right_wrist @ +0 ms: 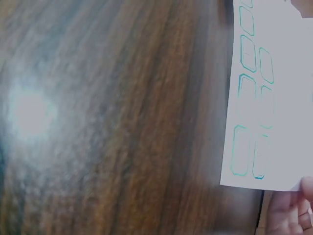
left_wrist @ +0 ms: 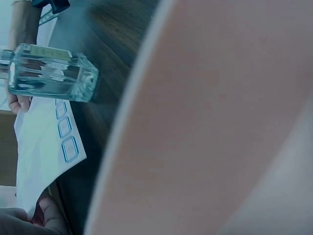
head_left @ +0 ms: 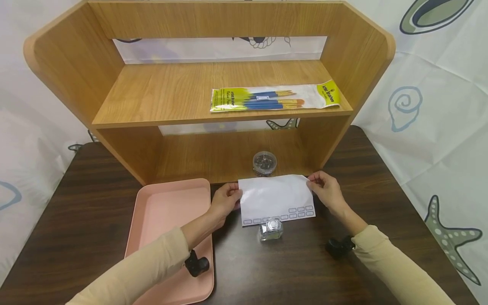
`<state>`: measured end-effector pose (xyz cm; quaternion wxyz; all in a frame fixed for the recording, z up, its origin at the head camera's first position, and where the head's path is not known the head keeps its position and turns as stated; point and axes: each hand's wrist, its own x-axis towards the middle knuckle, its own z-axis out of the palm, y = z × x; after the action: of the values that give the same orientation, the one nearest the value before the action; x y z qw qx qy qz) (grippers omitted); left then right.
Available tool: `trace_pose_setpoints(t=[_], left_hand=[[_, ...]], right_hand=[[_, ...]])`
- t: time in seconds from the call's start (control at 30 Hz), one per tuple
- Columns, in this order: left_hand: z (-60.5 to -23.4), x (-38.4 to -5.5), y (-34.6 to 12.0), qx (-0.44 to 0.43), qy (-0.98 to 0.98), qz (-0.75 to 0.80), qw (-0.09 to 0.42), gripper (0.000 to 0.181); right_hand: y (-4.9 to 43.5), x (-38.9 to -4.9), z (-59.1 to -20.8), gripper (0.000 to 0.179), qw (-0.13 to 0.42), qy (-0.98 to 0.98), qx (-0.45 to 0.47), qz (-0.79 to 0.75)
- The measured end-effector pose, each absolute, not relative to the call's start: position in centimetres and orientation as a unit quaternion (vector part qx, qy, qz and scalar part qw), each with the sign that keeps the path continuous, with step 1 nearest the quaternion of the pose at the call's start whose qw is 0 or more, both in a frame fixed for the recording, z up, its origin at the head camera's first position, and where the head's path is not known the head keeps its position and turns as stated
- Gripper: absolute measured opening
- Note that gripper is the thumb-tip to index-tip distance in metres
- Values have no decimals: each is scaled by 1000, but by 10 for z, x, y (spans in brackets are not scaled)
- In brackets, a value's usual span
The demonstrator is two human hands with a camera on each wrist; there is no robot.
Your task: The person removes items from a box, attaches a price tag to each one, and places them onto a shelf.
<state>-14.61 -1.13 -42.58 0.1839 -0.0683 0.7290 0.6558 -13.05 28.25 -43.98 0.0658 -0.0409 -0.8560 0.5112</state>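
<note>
A white paper sheet (head_left: 276, 197) with small printed label outlines along its lower edge spans between both hands. My left hand (head_left: 225, 201) pinches its left edge, thumb on top. At the upper right corner, my right hand (head_left: 328, 190) pinches the sheet too. Just in front of the sheet's lower edge stands a clear glass bottle (head_left: 270, 230) with a silvery cap; the left wrist view shows the same glass bottle (left_wrist: 51, 72) side-on. Behind the sheet, a round clear tub (head_left: 264, 163) of small dark pieces sits on the lower shelf.
A wooden two-tier shelf (head_left: 221, 120) stands at the back of the dark table (head_left: 297, 271). On its upper board lies a packet of artist brushes (head_left: 274, 97). A pink tray (head_left: 171, 207) lies at the left, partly under my left forearm.
</note>
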Motion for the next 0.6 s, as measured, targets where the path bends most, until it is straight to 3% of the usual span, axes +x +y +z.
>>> trace_pose_setpoints(t=[0.27,0.43,0.6], left_hand=[[-410,-140,-18,-77,686,698,188,49],[-399,-132,-27,-39,698,709,94,51],[-389,-121,-31,-12,698,716,4,36]], right_hand=[[275,-131,-429,16,102,-791,-35,602],[268,-133,-419,18,119,-754,-43,645],[260,-134,-411,10,136,-727,-65,670]])
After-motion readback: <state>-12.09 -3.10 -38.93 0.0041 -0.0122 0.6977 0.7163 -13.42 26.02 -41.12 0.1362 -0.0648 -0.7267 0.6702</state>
